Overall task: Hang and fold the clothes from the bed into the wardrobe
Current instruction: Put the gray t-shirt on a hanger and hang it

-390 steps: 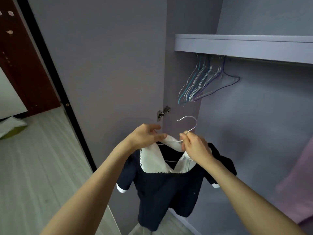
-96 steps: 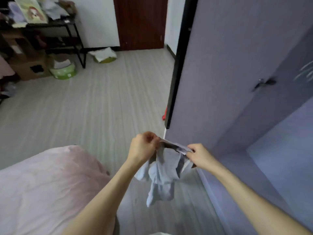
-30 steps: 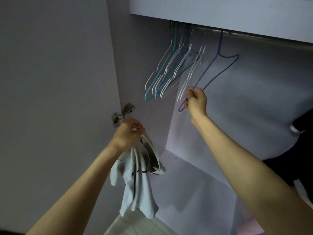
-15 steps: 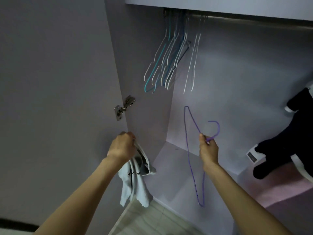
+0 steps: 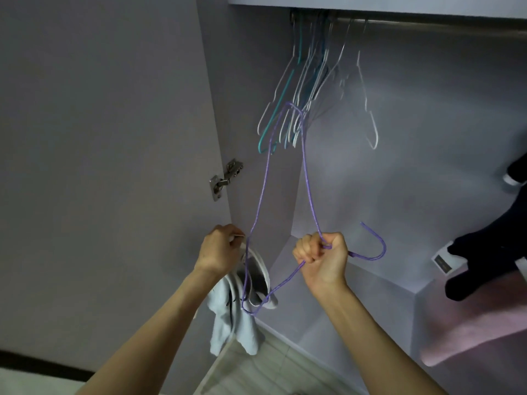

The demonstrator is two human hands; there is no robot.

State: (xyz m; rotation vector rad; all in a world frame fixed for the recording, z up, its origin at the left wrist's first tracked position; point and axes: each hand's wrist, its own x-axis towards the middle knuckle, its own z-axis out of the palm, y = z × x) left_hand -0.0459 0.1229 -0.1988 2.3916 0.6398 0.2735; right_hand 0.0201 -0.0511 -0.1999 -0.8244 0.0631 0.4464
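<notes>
Right hand (image 5: 320, 259) fingers (image 5: 306, 249) are fisted tight around the neck of the purple hanger (image 5: 263, 192), low centre of frame. Its hook sticks out to the right of the fist, open end up. The hanger is turned on end: long axis runs near vertical, one shoulder tip up in the middle of the frame in front of the spare hangers, the other tip down at the lower centre.

Left hand (image 5: 221, 250) sits just left of it, fingers pinched on the bunched top edge of the pale grey garment (image 5: 236, 317). The rest of the cloth hangs below the hand toward the floor.

Key relation: the hanger's lower tip overlaps the garment's opening just below the left hand. Whether it is already inside the cloth I cannot tell. My read: next is threading that tip through the neck, so the right hand drives and the left only holds the opening.

Wardrobe: rail (image 5: 413, 19) along the top edge carries a cluster of empty hangers (image 5: 299, 89), teal and white, upper centre. A dark garment (image 5: 490, 252) hangs at the right edge. Door hinge (image 5: 225, 179) is at centre left.
</notes>
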